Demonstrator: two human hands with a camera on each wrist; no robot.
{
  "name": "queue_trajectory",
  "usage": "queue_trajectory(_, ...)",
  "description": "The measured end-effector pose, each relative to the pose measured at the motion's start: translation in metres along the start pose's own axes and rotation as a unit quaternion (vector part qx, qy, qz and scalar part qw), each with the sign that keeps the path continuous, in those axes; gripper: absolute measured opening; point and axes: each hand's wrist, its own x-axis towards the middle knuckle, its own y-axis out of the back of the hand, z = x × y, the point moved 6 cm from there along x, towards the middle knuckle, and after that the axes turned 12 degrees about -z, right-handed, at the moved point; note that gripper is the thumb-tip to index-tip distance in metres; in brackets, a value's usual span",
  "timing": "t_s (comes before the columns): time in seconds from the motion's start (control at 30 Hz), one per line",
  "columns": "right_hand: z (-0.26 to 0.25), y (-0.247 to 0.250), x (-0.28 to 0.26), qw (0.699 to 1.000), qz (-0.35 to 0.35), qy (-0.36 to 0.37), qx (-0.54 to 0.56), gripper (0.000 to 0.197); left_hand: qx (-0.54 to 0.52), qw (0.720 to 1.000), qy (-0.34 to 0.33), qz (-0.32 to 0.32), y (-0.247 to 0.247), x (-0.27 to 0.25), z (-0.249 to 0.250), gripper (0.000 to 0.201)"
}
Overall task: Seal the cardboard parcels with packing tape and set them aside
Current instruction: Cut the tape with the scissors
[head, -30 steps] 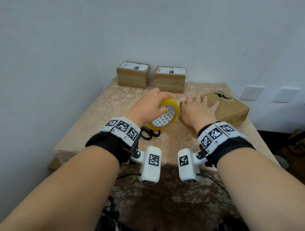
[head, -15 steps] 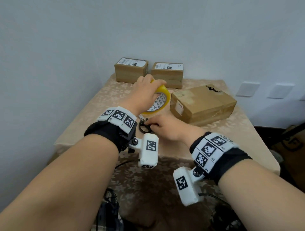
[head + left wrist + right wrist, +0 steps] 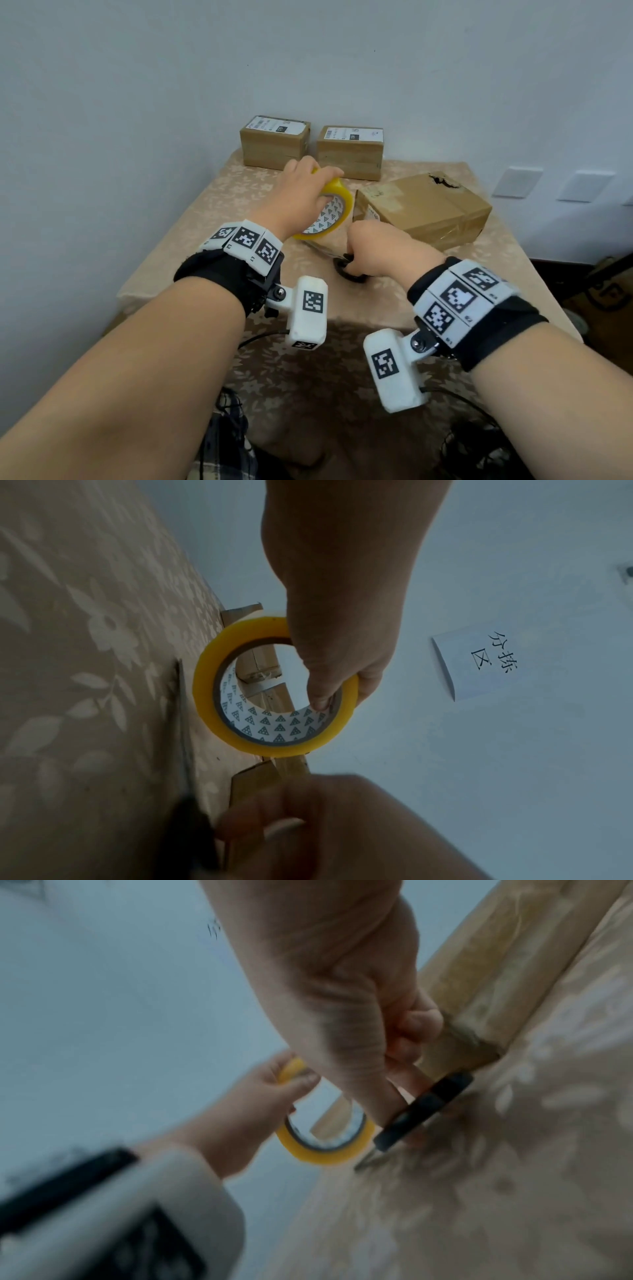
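Observation:
My left hand (image 3: 308,192) grips the yellow tape roll (image 3: 337,214) above the table, thumb inside the core (image 3: 322,693) and fingers over the rim. A clear strip seems to run from the roll (image 3: 205,685) down toward my right hand (image 3: 342,831). My right hand (image 3: 366,245) curls into the black handle of the scissors (image 3: 347,272), whose blades (image 3: 368,1160) lie on the cloth. Just right of the roll sits the large cardboard parcel (image 3: 431,209) with a torn top. The handle loops (image 3: 424,1107) are partly hidden by my fingers.
Two small labelled parcels (image 3: 274,145) (image 3: 349,152) stand against the wall at the back of the table (image 3: 212,212). A paper sign (image 3: 479,664) hangs on the wall. The table's front edge is just before my wrists.
My right hand left the top of the large parcel, came back to the scissors and took hold of their handle. My left hand moved the tape roll a little farther and higher.

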Motion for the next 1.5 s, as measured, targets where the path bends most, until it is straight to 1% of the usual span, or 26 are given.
queue_trajectory(0.03,0.005,0.003,-0.005,1.0,0.001,0.001,0.011,0.014,-0.005,1.0,0.003,-0.002,0.0,0.0,0.0,0.046)
queue_trajectory(0.1,0.013,0.011,-0.018,1.0,-0.008,-0.007,0.023,0.025,-0.014,1.0,0.012,-0.005,0.0,0.0,-0.002,0.045)
queue_trajectory(0.17,0.022,0.018,-0.029,0.999,-0.032,-0.016,0.023,0.035,-0.018,1.0,0.021,-0.005,0.0,-0.001,-0.002,0.045)
queue_trajectory(0.23,0.028,0.025,-0.042,0.998,-0.052,-0.024,0.021,0.041,-0.023,0.999,0.025,-0.006,0.0,-0.001,-0.002,0.044)
queue_trajectory(0.3,0.036,0.031,-0.053,0.997,-0.064,-0.023,0.022,0.039,-0.023,0.999,0.031,-0.009,0.0,-0.002,-0.002,0.043)
queue_trajectory(0.4,0.047,0.044,-0.07,0.997,-0.063,-0.017,0.041,0.024,-0.028,0.999,0.038,-0.022,-0.005,-0.003,-0.005,0.042)
queue_trajectory(0.47,0.056,0.056,-0.08,0.998,-0.038,-0.016,0.057,0.015,-0.04,0.998,0.042,-0.033,-0.01,-0.002,-0.007,0.043)
queue_trajectory(0.53,0.066,0.071,-0.089,0.994,0.002,-0.01,0.106,0.006,-0.052,0.997,0.048,-0.035,-0.012,-0.003,-0.009,0.043)
queue_trajectory(0.6,0.074,0.082,-0.091,0.983,0.051,-0.001,0.177,0.004,-0.059,0.996,0.052,-0.032,-0.012,-0.003,-0.01,0.043)
queue_trajectory(0.67,0.076,0.083,-0.08,0.972,0.103,-0.005,0.212,0.004,-0.057,0.996,0.054,-0.036,-0.012,-0.004,-0.009,0.047)
queue_trajectory(0.73,0.073,0.073,-0.059,0.966,0.144,-0.027,0.213,0.01,-0.048,0.996,0.058,-0.042,-0.012,-0.003,-0.006,0.053)
queue_trajectory(0.8,0.07,0.057,-0.035,0.962,0.173,-0.049,0.207,0.019,-0.037,0.997,0.06,-0.04,-0.011,-0.002,-0.003,0.055)
queue_trajectory(0.83,0.07,0.051,-0.026,0.961,0.184,-0.057,0.198,0.022,-0.036,0.997,0.061,-0.035,-0.009,-0.001,-0.002,0.052)
queue_trajectory(0.9,0.066,0.05,-0.013,0.958,0.222,-0.056,0.175,0.02,-0.037,0.997,0.06,-0.015,-0.004,0.001,0.0,0.043)
queue_trajectory(0.97,0.058,0.056,-0.007,0.947,0.266,-0.036,0.177,0.018,-0.032,0.998,0.054,0.013,0.001,0.002,0.002,0.034)
queue_trajectory(1.03,0.052,0.061,-0.001,0.936,0.302,-0.027,0.178,0.023,-0.027,0.998,0.056,0.031,0.004,0.003,0.002,0.029)
queue_trajectory(1.13,0.044,0.061,0.01,0.94,0.315,-0.036,0.13,0.027,-0.037,0.996,0.08,0.031,0.005,0.003,-0.002,0.02)
queue_trajectory(1.23,0.043,0.059,0.018,0.946,0.304,-0.061,0.094,0.033,-0.057,0.994,0.094,-0.005,0.006,0.007,-0.005,0.018)
queue_trajectory(1.3,0.046,0.057,0.024,0.956,0.268,-0.095,0.069,0.043,-0.055,0.993,0.094,-0.048,0.008,0.013,-0.005,0.019)
queue_trajectory(1.33,0.048,0.055,0.027,0.96,0.249,-0.11,0.061,0.044,-0.049,0.991,0.094,-0.076,0.009,0.016,-0.005,0.02)
queue_trajectory(1.4,0.053,0.052,0.031,0.963,0.224,-0.123,0.083,0.044,-0.032,0.987,0.089,-0.13,0.007,0.023,-0.003,0.028)
queue_trajectory(1.5,0.057,0.047,0.039,0.961,0.203,-0.109,0.153,0.047,0.003,0.977,0.089,-0.192,0.001,0.032,-0.002,0.04)
